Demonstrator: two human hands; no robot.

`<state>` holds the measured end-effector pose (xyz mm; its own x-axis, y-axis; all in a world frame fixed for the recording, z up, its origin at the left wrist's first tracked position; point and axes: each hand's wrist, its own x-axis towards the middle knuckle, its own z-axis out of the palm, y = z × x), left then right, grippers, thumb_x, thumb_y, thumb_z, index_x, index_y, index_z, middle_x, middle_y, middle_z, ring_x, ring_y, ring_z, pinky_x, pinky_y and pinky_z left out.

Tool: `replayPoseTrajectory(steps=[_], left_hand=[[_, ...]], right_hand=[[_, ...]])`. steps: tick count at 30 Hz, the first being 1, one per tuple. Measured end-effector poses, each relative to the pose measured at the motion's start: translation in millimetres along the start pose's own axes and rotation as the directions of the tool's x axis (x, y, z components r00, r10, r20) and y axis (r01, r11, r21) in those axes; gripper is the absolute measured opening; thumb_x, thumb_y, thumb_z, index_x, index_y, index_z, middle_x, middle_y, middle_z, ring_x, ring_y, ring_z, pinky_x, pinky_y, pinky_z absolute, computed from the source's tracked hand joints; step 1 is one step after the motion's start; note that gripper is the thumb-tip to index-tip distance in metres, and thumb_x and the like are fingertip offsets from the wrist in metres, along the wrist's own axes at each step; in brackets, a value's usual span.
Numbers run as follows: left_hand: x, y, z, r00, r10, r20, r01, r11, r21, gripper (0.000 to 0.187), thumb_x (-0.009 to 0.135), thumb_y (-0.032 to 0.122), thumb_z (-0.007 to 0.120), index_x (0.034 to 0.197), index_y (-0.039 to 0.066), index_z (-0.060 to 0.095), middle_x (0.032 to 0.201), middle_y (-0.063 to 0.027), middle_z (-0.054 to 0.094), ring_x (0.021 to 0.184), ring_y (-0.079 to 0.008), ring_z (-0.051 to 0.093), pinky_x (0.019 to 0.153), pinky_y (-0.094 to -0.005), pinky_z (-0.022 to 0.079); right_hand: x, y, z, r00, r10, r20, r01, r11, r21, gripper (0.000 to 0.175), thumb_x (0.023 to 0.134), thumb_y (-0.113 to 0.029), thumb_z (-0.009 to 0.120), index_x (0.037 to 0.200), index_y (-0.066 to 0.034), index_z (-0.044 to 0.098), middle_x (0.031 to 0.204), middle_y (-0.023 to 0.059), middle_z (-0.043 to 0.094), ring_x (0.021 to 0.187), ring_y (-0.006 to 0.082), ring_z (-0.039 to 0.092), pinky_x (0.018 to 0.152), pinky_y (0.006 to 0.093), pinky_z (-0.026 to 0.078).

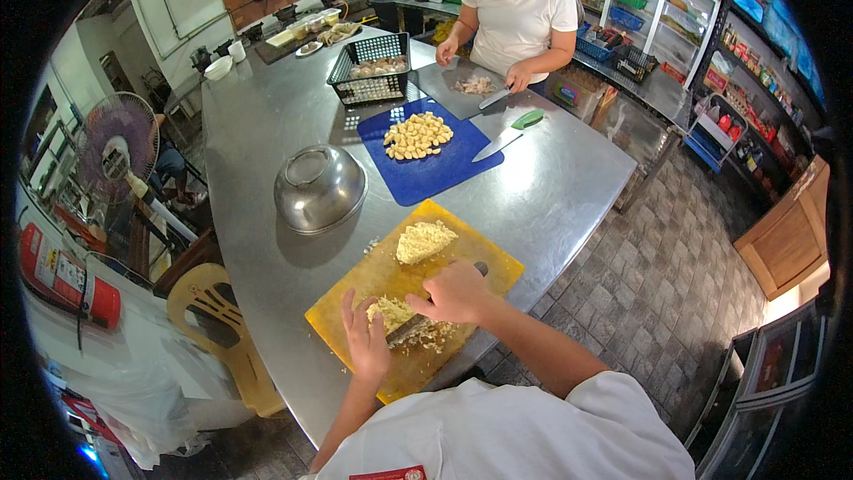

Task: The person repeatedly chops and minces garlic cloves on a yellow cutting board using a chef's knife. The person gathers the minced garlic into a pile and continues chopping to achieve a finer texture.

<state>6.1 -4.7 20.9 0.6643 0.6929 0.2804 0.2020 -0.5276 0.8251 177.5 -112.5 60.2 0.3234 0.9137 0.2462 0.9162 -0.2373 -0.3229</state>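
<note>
My right hand [456, 292] is closed around the dark handle of a knife [405, 331], whose blade rests on a yellow cutting board [346, 280]. My left hand [368, 340] is beside the blade and a pile of finely chopped garlic [390, 312], fingers apart. A larger mound of chopped garlic [425, 242] lies farther up the board. Beyond it, a blue cutting mat [413, 183] bears peeled garlic cloves [416, 136] and a green-handled knife [528, 120]. An upturned metal colander or bowl [320, 188] stands to the left of the mat.
Across the steel table [260, 127], a co-worker [520, 20] holds a knife [494, 99] by small pieces of food [474, 85]. A black plastic basket [370, 70] holds pale items. A yellow plastic chair [220, 327] and a pedestal fan [120, 147] stand at the left.
</note>
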Motion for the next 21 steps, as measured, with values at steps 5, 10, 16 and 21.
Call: replayPoseTrajectory(steps=[5,10,16,21], left_hand=[[0.5,-3.1,0.5,1.000,-0.005,0.003,0.005,0.999,0.051,0.027,0.090,0.010,0.048,0.114,-0.001,0.054,0.142,-0.0228,0.030,0.133,-0.0401,0.027,0.107,-0.0455,0.026],[0.8,-8.0,1.0,0.999,0.020,-0.038,-0.020,1.000,-0.001,0.027,0.089,0.009,0.049,0.113,-0.001,0.054,0.141,-0.0236,0.032,0.133,-0.0402,0.027,0.107,-0.0462,0.025],[-6.5,-10.0,2.9,0.997,0.056,-0.055,-0.054,0.998,0.041,0.030,0.087,0.011,0.050,0.113,-0.004,0.052,0.140,-0.0257,0.033,0.134,-0.0414,0.026,0.107,-0.0490,0.024],[-3.7,-0.8,0.5,0.994,0.101,-0.045,-0.097,0.992,0.081,0.031,0.086,0.009,0.049,0.113,-0.006,0.051,0.139,-0.0269,0.033,0.134,-0.0426,0.026,0.108,-0.0497,0.023]], right_hand=[[10.4,-0.1,1.0,0.999,-0.031,-0.027,0.031,0.999,-0.026,0.053,0.082,-0.047,0.057,0.048,-0.0054,0.058,0.045,0.0132,0.052,0.044,0.0329,0.052,0.058,0.0418,0.045],[14.9,0.8,-1.1,0.995,-0.089,-0.042,0.089,0.996,0.003,0.052,0.081,-0.047,0.056,0.051,-0.0048,0.059,0.046,0.0137,0.052,0.045,0.0331,0.052,0.061,0.0429,0.044],[17.6,3.5,10.4,0.980,-0.094,-0.174,0.098,0.995,0.012,0.051,0.082,-0.045,0.056,0.051,-0.0046,0.059,0.050,0.0149,0.055,0.050,0.0335,0.055,0.067,0.0440,0.044],[15.5,-0.7,9.0,0.984,-0.052,-0.170,0.049,0.999,-0.023,0.056,0.085,-0.048,0.053,0.051,-0.0040,0.060,0.049,0.0131,0.054,0.055,0.0302,0.057,0.070,0.0445,0.043]])
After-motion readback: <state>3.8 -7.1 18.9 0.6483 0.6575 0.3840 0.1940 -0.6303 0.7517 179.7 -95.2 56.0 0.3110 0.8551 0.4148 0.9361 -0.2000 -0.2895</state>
